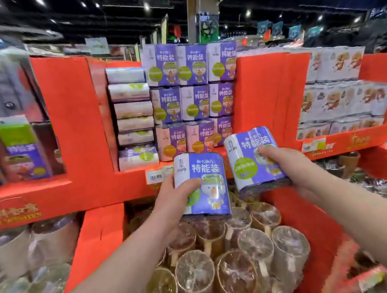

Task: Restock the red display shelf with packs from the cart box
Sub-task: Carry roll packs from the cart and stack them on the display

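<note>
My left hand [169, 198] grips a purple and white pack [204, 181] with a cartoon duck, held upright in front of the red display shelf [74, 127]. My right hand [280, 162] holds a second matching pack [247, 154], tilted a little, slightly higher and to the right. Both packs hover just before the shelf's middle bay, where several identical packs [193, 97] stand stacked in three rows. White packs [133, 119] lie piled at the bay's left side. No cart box is in view.
Below my arms a red bin [306, 227] holds several clear wrapped jars [227, 264]. More jars [20, 279] fill the lower left. The right bay carries white snack packs [338, 93]. A left bay holds more purple packs [26, 153]. Price tags [155, 176] sit on the shelf lip.
</note>
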`<action>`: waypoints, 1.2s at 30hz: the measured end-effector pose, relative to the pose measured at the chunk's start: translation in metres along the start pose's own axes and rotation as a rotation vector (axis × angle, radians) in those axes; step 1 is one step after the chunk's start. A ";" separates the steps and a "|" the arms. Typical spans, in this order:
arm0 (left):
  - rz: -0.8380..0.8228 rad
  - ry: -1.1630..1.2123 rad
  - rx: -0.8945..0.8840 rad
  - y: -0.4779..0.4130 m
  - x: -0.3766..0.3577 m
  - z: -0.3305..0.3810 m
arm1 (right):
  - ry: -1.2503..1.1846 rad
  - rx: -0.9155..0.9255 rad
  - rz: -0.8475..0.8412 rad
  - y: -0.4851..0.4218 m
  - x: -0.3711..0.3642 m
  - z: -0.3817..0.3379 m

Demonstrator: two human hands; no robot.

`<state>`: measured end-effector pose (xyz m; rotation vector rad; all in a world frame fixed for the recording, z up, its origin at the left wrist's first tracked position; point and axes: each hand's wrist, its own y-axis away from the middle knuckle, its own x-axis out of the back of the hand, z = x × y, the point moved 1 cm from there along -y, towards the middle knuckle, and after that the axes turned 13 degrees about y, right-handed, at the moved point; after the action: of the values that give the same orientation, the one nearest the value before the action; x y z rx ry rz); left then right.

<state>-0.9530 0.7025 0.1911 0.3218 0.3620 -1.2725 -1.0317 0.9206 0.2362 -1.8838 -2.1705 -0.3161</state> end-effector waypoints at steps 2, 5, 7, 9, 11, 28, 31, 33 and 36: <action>0.051 0.004 -0.038 -0.010 -0.002 0.008 | 0.020 0.072 -0.003 -0.035 0.003 -0.015; 0.137 0.023 -0.105 -0.025 -0.009 0.016 | 0.056 0.213 0.041 -0.089 0.012 -0.035; 0.187 0.037 -0.156 -0.034 -0.015 0.019 | 0.131 0.275 0.047 -0.120 0.017 -0.046; 0.224 0.056 -0.184 -0.042 -0.022 0.018 | 0.182 0.331 0.026 -0.148 0.020 -0.053; 0.264 0.048 -0.214 -0.047 -0.027 0.016 | 0.331 0.336 0.028 -0.175 0.018 -0.054; 0.339 -0.053 -0.310 -0.080 -0.025 0.038 | 1.494 0.394 0.136 -0.268 -0.029 -0.027; 0.335 -0.050 -0.311 -0.084 -0.023 0.041 | 1.621 0.455 0.180 -0.276 -0.032 -0.031; 0.335 -0.044 -0.307 -0.087 -0.020 0.042 | 1.648 0.449 0.198 -0.280 -0.033 -0.031; 0.329 -0.034 -0.294 -0.091 -0.015 0.043 | 1.625 0.479 0.194 -0.284 -0.038 -0.028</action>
<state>-1.0408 0.6729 0.2332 0.1021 0.4411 -0.8869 -1.3070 0.8362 0.2499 -0.8376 -0.8008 -0.7983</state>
